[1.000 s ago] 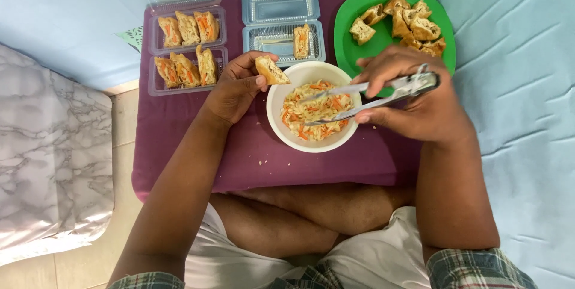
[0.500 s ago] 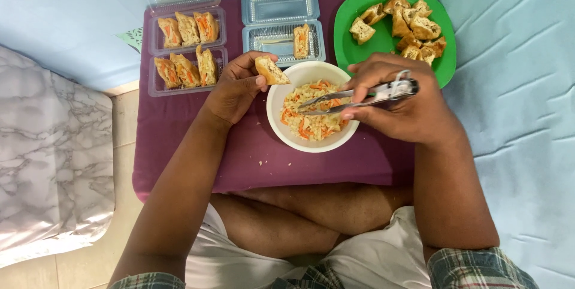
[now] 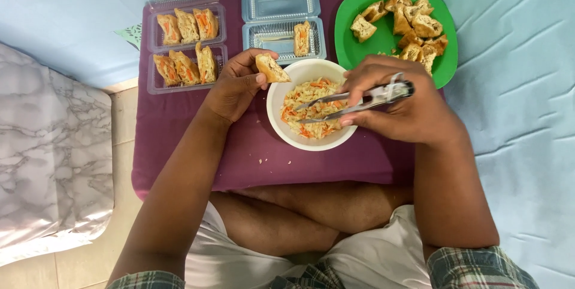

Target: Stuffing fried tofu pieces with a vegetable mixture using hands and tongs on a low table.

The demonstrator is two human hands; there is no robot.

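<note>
- Bare purple cloth (image 3: pixel 179 121) in front of bowl (image 3: pixel 281 127).
- Left grip (image 3: pixel 236 85) pinching pastry (image 3: pixel 271 67) at bowl rim.
- Right grip (image 3: pixel 401 106) squeezing tongs (image 3: pixel 359 100) into shredded filling (image 3: pixel 311 115).
- Six filled pieces in left tray (image 3: pixel 157 55); one in middle tray (image 3: pixel 263 37); heap on green plate (image 3: pixel 347 19).

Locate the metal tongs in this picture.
In the head view, the metal tongs are right of centre, gripped by the right hand, tips in the white bowl of shredded filling.

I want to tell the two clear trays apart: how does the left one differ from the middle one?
The left tray holds six filled pieces in two rows; the middle tray holds one piece. The left tray's pieces show orange filling; whether the middle tray's piece is filled cannot be told. Both are clear plastic, lids open, on the purple cloth.
</note>
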